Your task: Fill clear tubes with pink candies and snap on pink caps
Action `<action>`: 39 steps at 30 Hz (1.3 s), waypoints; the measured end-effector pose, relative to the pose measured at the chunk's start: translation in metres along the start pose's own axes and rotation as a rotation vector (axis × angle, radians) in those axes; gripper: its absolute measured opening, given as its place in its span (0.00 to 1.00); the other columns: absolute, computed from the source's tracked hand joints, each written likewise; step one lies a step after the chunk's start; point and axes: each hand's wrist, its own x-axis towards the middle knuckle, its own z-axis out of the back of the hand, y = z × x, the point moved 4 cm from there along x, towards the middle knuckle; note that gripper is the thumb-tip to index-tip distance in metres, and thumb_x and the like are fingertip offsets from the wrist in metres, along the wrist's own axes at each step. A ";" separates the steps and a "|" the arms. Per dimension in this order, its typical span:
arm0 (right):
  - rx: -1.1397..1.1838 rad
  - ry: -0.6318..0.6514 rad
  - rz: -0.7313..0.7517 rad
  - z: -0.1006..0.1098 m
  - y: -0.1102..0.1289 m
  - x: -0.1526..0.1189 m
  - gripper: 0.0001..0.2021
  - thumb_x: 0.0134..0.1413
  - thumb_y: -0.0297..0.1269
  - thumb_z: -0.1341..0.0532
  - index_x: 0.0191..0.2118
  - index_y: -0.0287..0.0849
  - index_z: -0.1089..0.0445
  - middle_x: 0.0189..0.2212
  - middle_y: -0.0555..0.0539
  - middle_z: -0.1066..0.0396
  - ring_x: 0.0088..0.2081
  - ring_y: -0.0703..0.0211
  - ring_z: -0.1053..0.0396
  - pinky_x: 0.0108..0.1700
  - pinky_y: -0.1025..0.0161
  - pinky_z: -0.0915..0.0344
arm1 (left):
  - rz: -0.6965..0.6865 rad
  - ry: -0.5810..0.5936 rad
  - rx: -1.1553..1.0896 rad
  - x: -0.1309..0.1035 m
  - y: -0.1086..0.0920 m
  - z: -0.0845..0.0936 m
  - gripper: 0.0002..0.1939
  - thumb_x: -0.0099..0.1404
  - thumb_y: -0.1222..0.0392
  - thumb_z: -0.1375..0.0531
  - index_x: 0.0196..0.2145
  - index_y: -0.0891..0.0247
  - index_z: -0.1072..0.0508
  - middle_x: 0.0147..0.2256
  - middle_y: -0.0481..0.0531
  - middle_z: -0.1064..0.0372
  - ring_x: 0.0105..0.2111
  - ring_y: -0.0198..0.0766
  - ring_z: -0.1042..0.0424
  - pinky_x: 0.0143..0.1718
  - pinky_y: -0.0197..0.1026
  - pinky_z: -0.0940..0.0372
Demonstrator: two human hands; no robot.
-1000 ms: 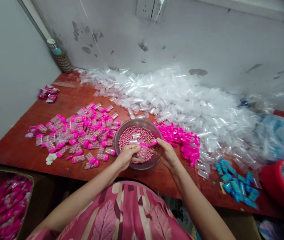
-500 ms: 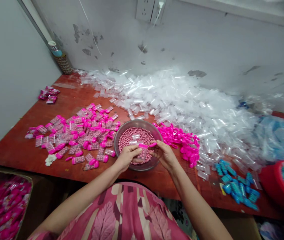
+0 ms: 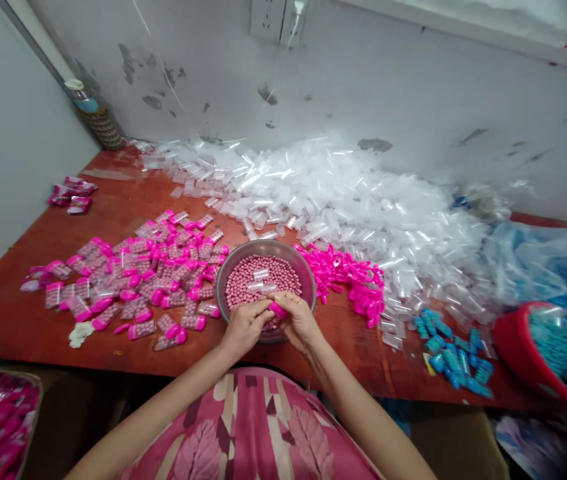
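Observation:
Both hands meet over the near side of a metal bowl [image 3: 222, 273] of pink beads [image 3: 288, 268]. A pink flip cap [image 3: 277, 310] shows between them. My left hand [image 3: 246, 328] is closed, pinching the small candy container under that cap, its body mostly hidden by fingers. My right hand [image 3: 299, 323] is closed too, its fingers pressed on the cap. Loose clear containers [image 3: 260, 274] lie on the beads. Left of the bowl spread many bead-filled containers with pink caps [image 3: 176, 270]. Right of it is a heap of loose pink caps [image 3: 348, 273].
Empty clear containers [image 3: 333, 193] are heaped along the wall. At the right are blue-capped containers [image 3: 458, 360], a red tub [image 3: 516, 347] and a plastic bag [image 3: 518, 260]. Pink packets [image 3: 80, 205] lie far left; a cardboard box [image 3: 38, 407] stands below the table [image 3: 128, 183].
My right hand has moved left against my left hand, and its fingers now press the pink cap on the container. The view has shifted slightly right.

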 end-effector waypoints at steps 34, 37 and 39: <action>-1.330 -0.176 0.205 0.050 -0.013 0.142 0.06 0.43 0.36 0.43 0.22 0.39 0.35 0.23 0.49 0.33 0.28 0.63 0.36 0.32 0.67 0.42 | 0.229 -0.197 0.135 0.037 0.080 0.031 0.17 0.57 0.60 0.47 0.44 0.66 0.31 0.41 0.56 0.30 0.40 0.40 0.31 0.43 0.42 0.38; -1.293 -0.006 0.251 0.043 -0.002 0.123 0.06 0.43 0.36 0.42 0.23 0.40 0.35 0.22 0.52 0.34 0.27 0.65 0.37 0.32 0.69 0.42 | 0.214 -0.216 0.136 0.047 0.078 0.028 0.18 0.55 0.62 0.45 0.45 0.65 0.32 0.43 0.57 0.31 0.40 0.41 0.32 0.44 0.43 0.40; -1.213 0.094 0.308 0.037 0.006 0.104 0.05 0.43 0.37 0.41 0.26 0.40 0.35 0.25 0.52 0.33 0.29 0.65 0.37 0.33 0.68 0.41 | 0.229 -0.205 0.018 0.051 0.077 0.024 0.16 0.54 0.63 0.44 0.42 0.64 0.30 0.41 0.55 0.31 0.40 0.41 0.33 0.44 0.42 0.41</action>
